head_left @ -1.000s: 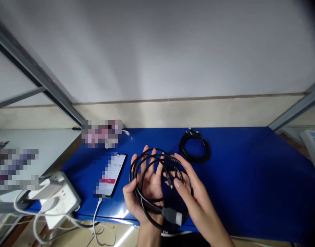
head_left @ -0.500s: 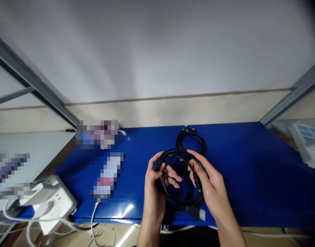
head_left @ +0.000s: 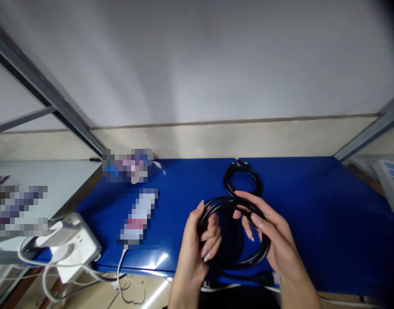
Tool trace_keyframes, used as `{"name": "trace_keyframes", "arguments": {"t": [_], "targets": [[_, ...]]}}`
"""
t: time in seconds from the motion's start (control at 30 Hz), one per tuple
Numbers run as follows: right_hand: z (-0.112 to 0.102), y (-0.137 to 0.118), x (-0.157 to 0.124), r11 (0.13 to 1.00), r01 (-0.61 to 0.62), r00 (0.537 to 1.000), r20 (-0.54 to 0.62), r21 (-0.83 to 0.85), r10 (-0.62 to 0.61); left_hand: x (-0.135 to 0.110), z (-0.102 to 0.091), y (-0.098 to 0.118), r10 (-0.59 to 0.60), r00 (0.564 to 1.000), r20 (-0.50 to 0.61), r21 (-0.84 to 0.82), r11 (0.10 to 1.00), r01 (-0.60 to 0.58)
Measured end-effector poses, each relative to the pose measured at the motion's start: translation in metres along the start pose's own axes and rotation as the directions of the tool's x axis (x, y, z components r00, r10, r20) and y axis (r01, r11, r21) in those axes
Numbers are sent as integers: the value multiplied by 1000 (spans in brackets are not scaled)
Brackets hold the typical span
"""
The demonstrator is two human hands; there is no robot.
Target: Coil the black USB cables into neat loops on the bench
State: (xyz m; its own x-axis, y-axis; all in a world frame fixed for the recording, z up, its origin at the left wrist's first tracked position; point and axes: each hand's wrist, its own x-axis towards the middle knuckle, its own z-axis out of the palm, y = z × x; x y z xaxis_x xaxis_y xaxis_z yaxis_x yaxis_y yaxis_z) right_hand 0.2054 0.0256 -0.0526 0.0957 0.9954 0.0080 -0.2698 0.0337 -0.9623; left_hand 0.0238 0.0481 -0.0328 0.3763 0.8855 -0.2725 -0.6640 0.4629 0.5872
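Observation:
A black cable (head_left: 248,261) is wound into a loose round coil between my two hands, just over the front part of the blue table. My left hand (head_left: 201,238) wraps its fingers round the coil's left side. On the right side, my right hand (head_left: 270,227) holds the loops between thumb and fingers. One cable end with a dark connector (head_left: 264,278) hangs at the lower right of the coil, its pale tip by my right wrist. Behind the coil, a second coiled black cable (head_left: 227,180) lies on the table.
Left on the blue table (head_left: 184,180) lies a blurred-out phone-like item (head_left: 140,219) with a white cord (head_left: 120,266). A white power strip (head_left: 76,253) sits at the left front corner. A blurred item (head_left: 129,165) stands back left. Metal posts (head_left: 360,139) frame both sides.
The coil has come lower and is drawn tighter, with its loops bundled closer. My left fingers have curled in around it. The connector end now hangs lower and further right.

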Motion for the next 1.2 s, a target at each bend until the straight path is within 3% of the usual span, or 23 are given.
{"name": "trace_keyframes", "arguments": {"t": [0.17, 0.23, 0.33, 0.47, 0.57, 0.7, 0.8, 0.93, 1.07, 1.2], "targets": [[-14, 0, 3, 967, -10, 1000, -18, 254, 15, 1, -4, 8, 259, 964, -66, -320, 909, -266], [-9, 1, 2, 951, -35, 998, 55, 307, 19, 2, -5, 9, 345, 931, -117, -364, 858, -364], [14, 7, 2, 919, -80, 983, 181, 385, 10, 4, -7, 6, 416, 894, -163, -389, 806, -446], [58, 21, 4, 839, -33, 999, 27, 543, 23, 7, -8, 0, 464, 865, -192, -380, 778, -501], [82, 30, 5, 830, -32, 996, -53, 557, 74, 9, -8, -2, 480, 854, -201, -350, 779, -520], [89, 29, 6, 831, 13, 986, -145, 556, 82, 7, -11, -2, 429, 889, -161, -204, 867, -455], [75, 22, 9, 840, -1, 978, -177, 543, 115, 5, -14, 2, 314, 938, -146, -73, 942, -327], [54, 17, 14, 873, -68, 980, -132, 482, 149, 5, -14, 11, 182, 977, -115, -35, 982, -187], [45, 16, 14, 897, -102, 981, -105, 430, 162, 7, -11, 14, 116, 988, -98, 7, 993, -116], [47, 14, 12, 891, -65, 966, -194, 450, 169, 7, -11, 11, 121, 984, -134, -21, 992, -125]]}}
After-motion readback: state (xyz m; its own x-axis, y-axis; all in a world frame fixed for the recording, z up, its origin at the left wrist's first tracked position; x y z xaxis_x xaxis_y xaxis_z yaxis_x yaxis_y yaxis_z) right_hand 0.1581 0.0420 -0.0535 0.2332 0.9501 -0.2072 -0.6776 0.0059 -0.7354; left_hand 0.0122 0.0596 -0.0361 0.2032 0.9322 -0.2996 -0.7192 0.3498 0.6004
